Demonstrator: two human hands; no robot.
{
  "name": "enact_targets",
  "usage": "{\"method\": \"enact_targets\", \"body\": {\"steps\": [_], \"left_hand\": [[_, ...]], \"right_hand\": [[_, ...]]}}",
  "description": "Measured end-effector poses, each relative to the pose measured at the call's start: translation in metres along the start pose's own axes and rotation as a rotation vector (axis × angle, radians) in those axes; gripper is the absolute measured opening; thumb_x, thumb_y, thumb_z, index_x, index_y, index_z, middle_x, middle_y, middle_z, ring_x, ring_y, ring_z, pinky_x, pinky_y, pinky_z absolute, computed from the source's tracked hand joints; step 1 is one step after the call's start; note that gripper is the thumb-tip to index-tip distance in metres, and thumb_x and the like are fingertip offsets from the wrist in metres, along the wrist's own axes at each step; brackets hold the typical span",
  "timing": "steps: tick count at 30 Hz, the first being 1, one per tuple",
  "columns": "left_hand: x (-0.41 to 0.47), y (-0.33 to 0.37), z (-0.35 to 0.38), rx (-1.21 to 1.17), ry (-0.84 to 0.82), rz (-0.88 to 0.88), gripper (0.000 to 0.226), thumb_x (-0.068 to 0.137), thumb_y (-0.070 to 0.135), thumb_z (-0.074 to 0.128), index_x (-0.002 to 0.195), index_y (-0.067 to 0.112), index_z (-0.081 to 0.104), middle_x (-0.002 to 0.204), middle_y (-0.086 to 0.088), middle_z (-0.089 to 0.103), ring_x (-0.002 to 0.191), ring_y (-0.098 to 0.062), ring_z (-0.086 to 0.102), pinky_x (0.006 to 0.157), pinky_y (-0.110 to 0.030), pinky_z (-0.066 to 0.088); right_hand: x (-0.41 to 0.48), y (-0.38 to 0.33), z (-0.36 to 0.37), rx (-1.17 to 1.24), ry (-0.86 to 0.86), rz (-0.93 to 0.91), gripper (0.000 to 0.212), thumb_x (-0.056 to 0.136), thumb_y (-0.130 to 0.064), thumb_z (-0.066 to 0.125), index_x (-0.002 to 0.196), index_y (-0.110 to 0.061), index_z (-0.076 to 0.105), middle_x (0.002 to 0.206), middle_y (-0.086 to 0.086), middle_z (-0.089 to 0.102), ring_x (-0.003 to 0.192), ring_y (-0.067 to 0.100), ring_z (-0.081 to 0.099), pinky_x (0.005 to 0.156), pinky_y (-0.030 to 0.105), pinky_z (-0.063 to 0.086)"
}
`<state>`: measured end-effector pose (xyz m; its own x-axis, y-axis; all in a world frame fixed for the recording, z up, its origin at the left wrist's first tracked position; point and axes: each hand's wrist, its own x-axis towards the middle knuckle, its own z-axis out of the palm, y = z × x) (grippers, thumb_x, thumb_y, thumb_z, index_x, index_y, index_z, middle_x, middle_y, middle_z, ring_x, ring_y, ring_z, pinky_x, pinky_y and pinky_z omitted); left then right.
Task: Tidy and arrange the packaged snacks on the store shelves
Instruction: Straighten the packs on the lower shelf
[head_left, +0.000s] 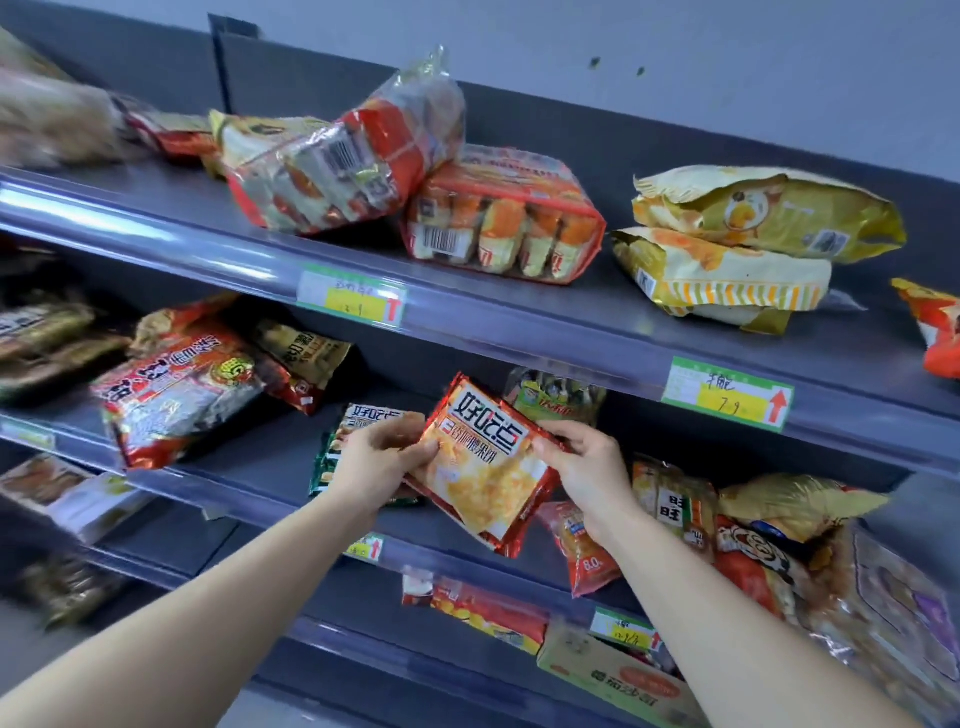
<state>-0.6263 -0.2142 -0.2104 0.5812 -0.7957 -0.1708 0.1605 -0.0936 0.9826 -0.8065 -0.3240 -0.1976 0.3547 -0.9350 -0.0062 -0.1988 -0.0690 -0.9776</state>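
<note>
A red and yellow snack packet (485, 462) is held tilted in front of the middle shelf (249, 493). My left hand (379, 457) grips its left edge and my right hand (582, 462) pinches its right edge near the top. Behind my left hand lies a green packet (332, 457) of the same brand, partly hidden. A big red and white bag (176, 389) lies on the middle shelf to the left.
The top shelf (571, 322) carries red multipacks (498, 218), a tilted clear bag (353, 156) and two stacked yellow bags (737, 249). More snack bags (753, 540) crowd the right of the middle shelf. A cardboard box (618, 680) sits on the lower shelf.
</note>
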Motion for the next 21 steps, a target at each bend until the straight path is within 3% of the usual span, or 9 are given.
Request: {"method": "enact_targets", "body": {"steps": [2,5,9,12,14,18,21], "left_hand": [[-0.003,-0.003,-0.009,-0.006,0.064,-0.002,0.005,0.086,0.004,0.067,0.089,0.008,0.066,0.087,-0.013,0.068,0.059,-0.015,0.065,0.051,-0.031,0.057],[0.001,-0.007,-0.025,-0.046,0.193,-0.064,0.016,0.088,0.006,0.067,0.075,0.005,0.058,0.072,-0.016,0.064,0.058,-0.022,0.064,0.053,-0.038,0.059],[0.020,-0.009,-0.047,-0.069,0.288,-0.133,0.029,0.088,0.011,0.068,0.069,0.009,0.046,0.065,-0.011,0.061,0.061,-0.027,0.063,0.060,-0.048,0.059],[0.042,-0.009,-0.058,-0.064,0.293,-0.162,0.029,0.090,0.012,0.067,0.071,0.009,0.045,0.067,-0.012,0.061,0.065,-0.029,0.062,0.064,-0.053,0.059],[0.061,-0.009,-0.065,-0.082,0.291,-0.189,0.028,0.091,0.011,0.064,0.073,0.009,0.043,0.070,-0.012,0.060,0.063,-0.028,0.061,0.061,-0.050,0.059],[0.104,-0.008,-0.078,-0.073,0.258,-0.206,0.026,0.092,0.010,0.062,0.077,0.010,0.042,0.073,-0.011,0.058,0.061,-0.025,0.057,0.058,-0.042,0.056],[0.134,-0.012,-0.086,-0.007,0.235,-0.219,0.018,0.092,0.012,0.064,0.081,0.009,0.049,0.083,-0.013,0.063,0.065,-0.025,0.059,0.055,-0.040,0.057]], "right_hand": [[0.003,-0.003,0.012,0.063,0.025,-0.014,0.023,0.086,-0.007,0.067,0.084,-0.030,0.066,0.097,0.000,0.069,0.086,0.013,0.066,0.070,0.024,0.051],[0.010,-0.007,0.029,0.153,0.026,0.019,0.018,0.085,-0.011,0.069,0.094,-0.026,0.066,0.101,0.004,0.068,0.093,0.017,0.066,0.080,0.031,0.054],[0.021,-0.006,0.061,0.222,-0.075,0.147,0.052,0.083,-0.012,0.071,0.130,-0.020,0.049,0.109,0.006,0.064,0.099,0.020,0.064,0.088,0.042,0.055],[0.039,0.004,0.086,0.156,-0.091,0.237,0.069,0.080,-0.020,0.075,0.138,-0.023,0.038,0.121,0.006,0.059,0.106,0.023,0.061,0.092,0.049,0.051],[0.052,0.012,0.101,0.077,-0.115,0.297,0.062,0.081,-0.027,0.074,0.133,-0.023,0.042,0.120,0.004,0.059,0.104,0.022,0.062,0.090,0.047,0.053],[0.084,0.037,0.122,0.035,-0.091,0.364,0.026,0.092,-0.028,0.060,0.116,-0.020,0.056,0.118,0.007,0.063,0.102,0.024,0.063,0.077,0.038,0.057],[0.109,0.056,0.127,0.014,0.038,0.401,0.023,0.092,-0.027,0.060,0.112,-0.016,0.059,0.120,0.008,0.062,0.101,0.023,0.061,0.070,0.034,0.055]]}}
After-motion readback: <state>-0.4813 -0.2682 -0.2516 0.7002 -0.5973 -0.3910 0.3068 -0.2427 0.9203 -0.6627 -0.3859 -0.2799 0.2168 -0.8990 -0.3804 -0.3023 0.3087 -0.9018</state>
